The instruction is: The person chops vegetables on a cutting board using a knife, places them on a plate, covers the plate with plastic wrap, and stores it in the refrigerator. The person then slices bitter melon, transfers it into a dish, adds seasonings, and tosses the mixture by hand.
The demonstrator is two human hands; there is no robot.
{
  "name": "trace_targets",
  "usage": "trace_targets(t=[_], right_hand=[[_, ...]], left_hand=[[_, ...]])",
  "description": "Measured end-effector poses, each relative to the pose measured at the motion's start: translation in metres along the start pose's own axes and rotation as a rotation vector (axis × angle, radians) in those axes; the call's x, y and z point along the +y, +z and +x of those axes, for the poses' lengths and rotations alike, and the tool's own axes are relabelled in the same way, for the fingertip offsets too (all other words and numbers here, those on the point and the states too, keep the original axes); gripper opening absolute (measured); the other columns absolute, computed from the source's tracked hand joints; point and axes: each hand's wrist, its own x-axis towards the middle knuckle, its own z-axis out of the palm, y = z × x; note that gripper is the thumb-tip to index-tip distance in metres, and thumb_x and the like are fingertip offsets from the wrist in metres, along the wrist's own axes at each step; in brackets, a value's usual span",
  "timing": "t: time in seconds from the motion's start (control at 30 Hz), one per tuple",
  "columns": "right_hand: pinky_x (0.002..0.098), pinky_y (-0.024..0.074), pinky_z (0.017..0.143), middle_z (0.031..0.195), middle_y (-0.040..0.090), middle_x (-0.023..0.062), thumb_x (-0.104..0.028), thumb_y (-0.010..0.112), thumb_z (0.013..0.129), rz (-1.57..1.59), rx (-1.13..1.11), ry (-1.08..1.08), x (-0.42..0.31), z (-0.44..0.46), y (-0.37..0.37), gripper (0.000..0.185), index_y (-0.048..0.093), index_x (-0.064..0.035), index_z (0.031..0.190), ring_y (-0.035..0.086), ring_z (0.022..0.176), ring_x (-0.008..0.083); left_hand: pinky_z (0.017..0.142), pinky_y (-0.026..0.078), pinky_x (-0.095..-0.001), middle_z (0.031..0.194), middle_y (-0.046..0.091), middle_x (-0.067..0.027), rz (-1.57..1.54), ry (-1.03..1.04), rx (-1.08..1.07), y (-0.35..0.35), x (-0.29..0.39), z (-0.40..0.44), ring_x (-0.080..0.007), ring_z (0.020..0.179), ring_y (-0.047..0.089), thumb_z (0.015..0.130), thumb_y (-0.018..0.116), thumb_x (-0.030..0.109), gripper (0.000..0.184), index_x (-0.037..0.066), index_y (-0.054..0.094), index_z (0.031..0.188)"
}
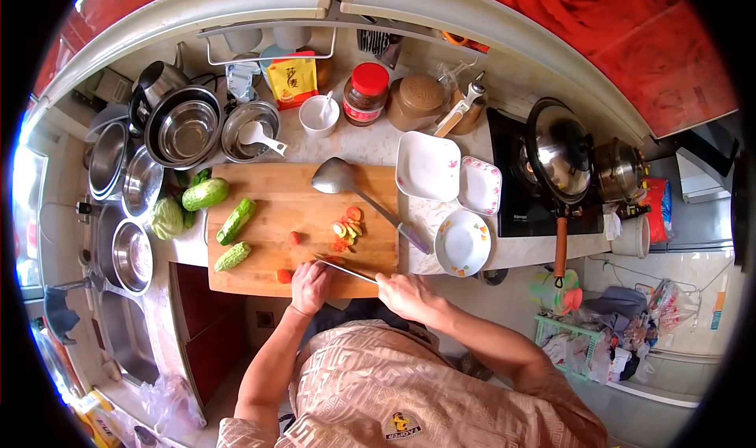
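Note:
My right hand (408, 297) is wrapped round the handle of a knife (345, 271), whose blade points left over the front edge of the wooden cutting board (276, 184). Beside the blade tip, my left hand (310, 287) has its fingers bent down on the board; what lies under them is hidden. Small red pieces (283, 275) lie near it, and a pile of sliced red and green vegetable (347, 227) sits behind the knife. Cut green cucumber pieces (235, 220) rest at the board's left. A ladle (334, 176) lies across its right side.
White dishes (428, 165) and a flowered bowl (462, 243) stand right of the board. Beyond them is a stove (512, 212) with a lidded wok (561, 153). Metal bowls (189, 131) and a sink (126, 334) are at left. A red-lidded jar (365, 94) stands behind.

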Motion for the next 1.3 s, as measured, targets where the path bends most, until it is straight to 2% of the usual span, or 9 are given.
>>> trace_targets(t=[0.2,0.33,0.43,0.53,0.67,0.83,1.03,1.2,1.3], right_hand=[[0.0513,0.0527,0.062,0.076,0.066,0.0199,-0.020,0.051,0.094,-0.001,0.117,0.018,0.014,0.006,0.003,0.017,0.055,-0.0036,0.096,0.065,0.072,0.0414],[0.0511,0.0517,0.056,0.069,0.064,0.0227,-0.018,0.049,0.093,0.058,0.228,0.099,0.006,-0.004,-0.012,0.018,0.055,-0.0017,0.090,0.065,0.064,0.0414],[0.0526,0.0506,0.056,0.069,0.064,0.0234,-0.019,0.049,0.093,0.133,0.199,0.060,-0.004,-0.007,-0.006,0.020,0.056,-0.0011,0.087,0.065,0.065,0.0417],[0.0531,0.0501,0.057,0.070,0.064,0.0247,-0.019,0.049,0.093,0.182,0.151,-0.033,0.001,0.001,0.015,0.020,0.055,-0.0006,0.088,0.064,0.065,0.0430],[0.0541,0.0493,0.057,0.070,0.063,0.0256,-0.020,0.049,0.094,0.186,0.188,0.096,0.002,0.006,0.012,0.021,0.054,-0.0009,0.087,0.063,0.065,0.0448],[0.0536,0.0498,0.058,0.069,0.063,0.0255,-0.023,0.049,0.096,0.210,0.194,0.079,0.009,0.008,0.013,0.023,0.053,-0.0005,0.090,0.063,0.066,0.0458],[0.0507,0.0514,0.056,0.067,0.064,0.0234,-0.023,0.049,0.096,0.152,0.190,0.067,-0.005,0.000,0.005,0.024,0.055,0.0001,0.090,0.065,0.064,0.0422],[0.0476,0.0527,0.054,0.065,0.064,0.0203,-0.020,0.051,0.093,0.022,0.242,-0.016,-0.014,-0.008,-0.005,0.021,0.056,-0.0009,0.086,0.066,0.061,0.0384],[0.0475,0.0529,0.053,0.065,0.065,0.0189,-0.017,0.053,0.090,-0.097,0.149,-0.031,-0.019,-0.015,-0.017,0.016,0.056,-0.0015,0.085,0.066,0.061,0.0378]], left_hand=[[0.070,0.049,-0.0380,0.101,0.064,-0.0072,0.007,-0.049,0.010,0.004,0.002,0.003,-0.0261,0.084,0.062,0.071,0.069,0.003,0.024,0.006,0.070,0.095],[0.069,0.048,-0.0382,0.100,0.065,-0.0089,0.047,-0.145,0.052,0.006,0.003,0.013,-0.0272,0.084,0.062,0.073,0.069,-0.001,0.022,0.005,0.069,0.094],[0.077,0.050,-0.0411,0.101,0.067,-0.0149,0.097,-0.324,0.193,-0.025,-0.008,0.019,-0.0342,0.083,0.062,0.078,0.064,-0.007,0.024,0.003,0.069,0.099],[0.087,0.048,-0.0441,0.106,0.066,-0.0162,0.146,-0.434,0.019,-0.061,-0.026,0.041,-0.0376,0.092,0.061,0.079,0.065,-0.002,0.025,0.001,0.067,0.103],[0.080,0.051,-0.0409,0.103,0.066,-0.0119,-0.018,-0.312,-0.187,-0.055,-0.038,0.046,-0.0326,0.092,0.062,0.079,0.064,0.002,0.020,0.004,0.067,0.099],[0.073,0.053,-0.0384,0.087,0.063,-0.0076,-0.053,-0.345,-0.098,-0.020,-0.001,0.028,-0.0295,0.083,0.062,0.075,0.070,0.006,0.015,0.009,0.068,0.090],[0.073,0.051,-0.0393,0.095,0.065,-0.0116,0.055,-0.252,0.070,0.001,0.013,0.011,-0.0304,0.082,0.062,0.077,0.074,0.006,0.023,0.004,0.068,0.098],[0.072,0.052,-0.0396,0.100,0.065,-0.0113,0.030,-0.223,0.115,0.006,0.000,0.002,-0.0300,0.086,0.063,0.076,0.073,0.005,0.019,0.004,0.067,0.094],[0.072,0.052,-0.0397,0.100,0.065,-0.0127,0.037,-0.210,0.106,0.008,-0.003,-0.001,-0.0314,0.087,0.063,0.074,0.072,0.001,0.019,0.003,0.067,0.092]])
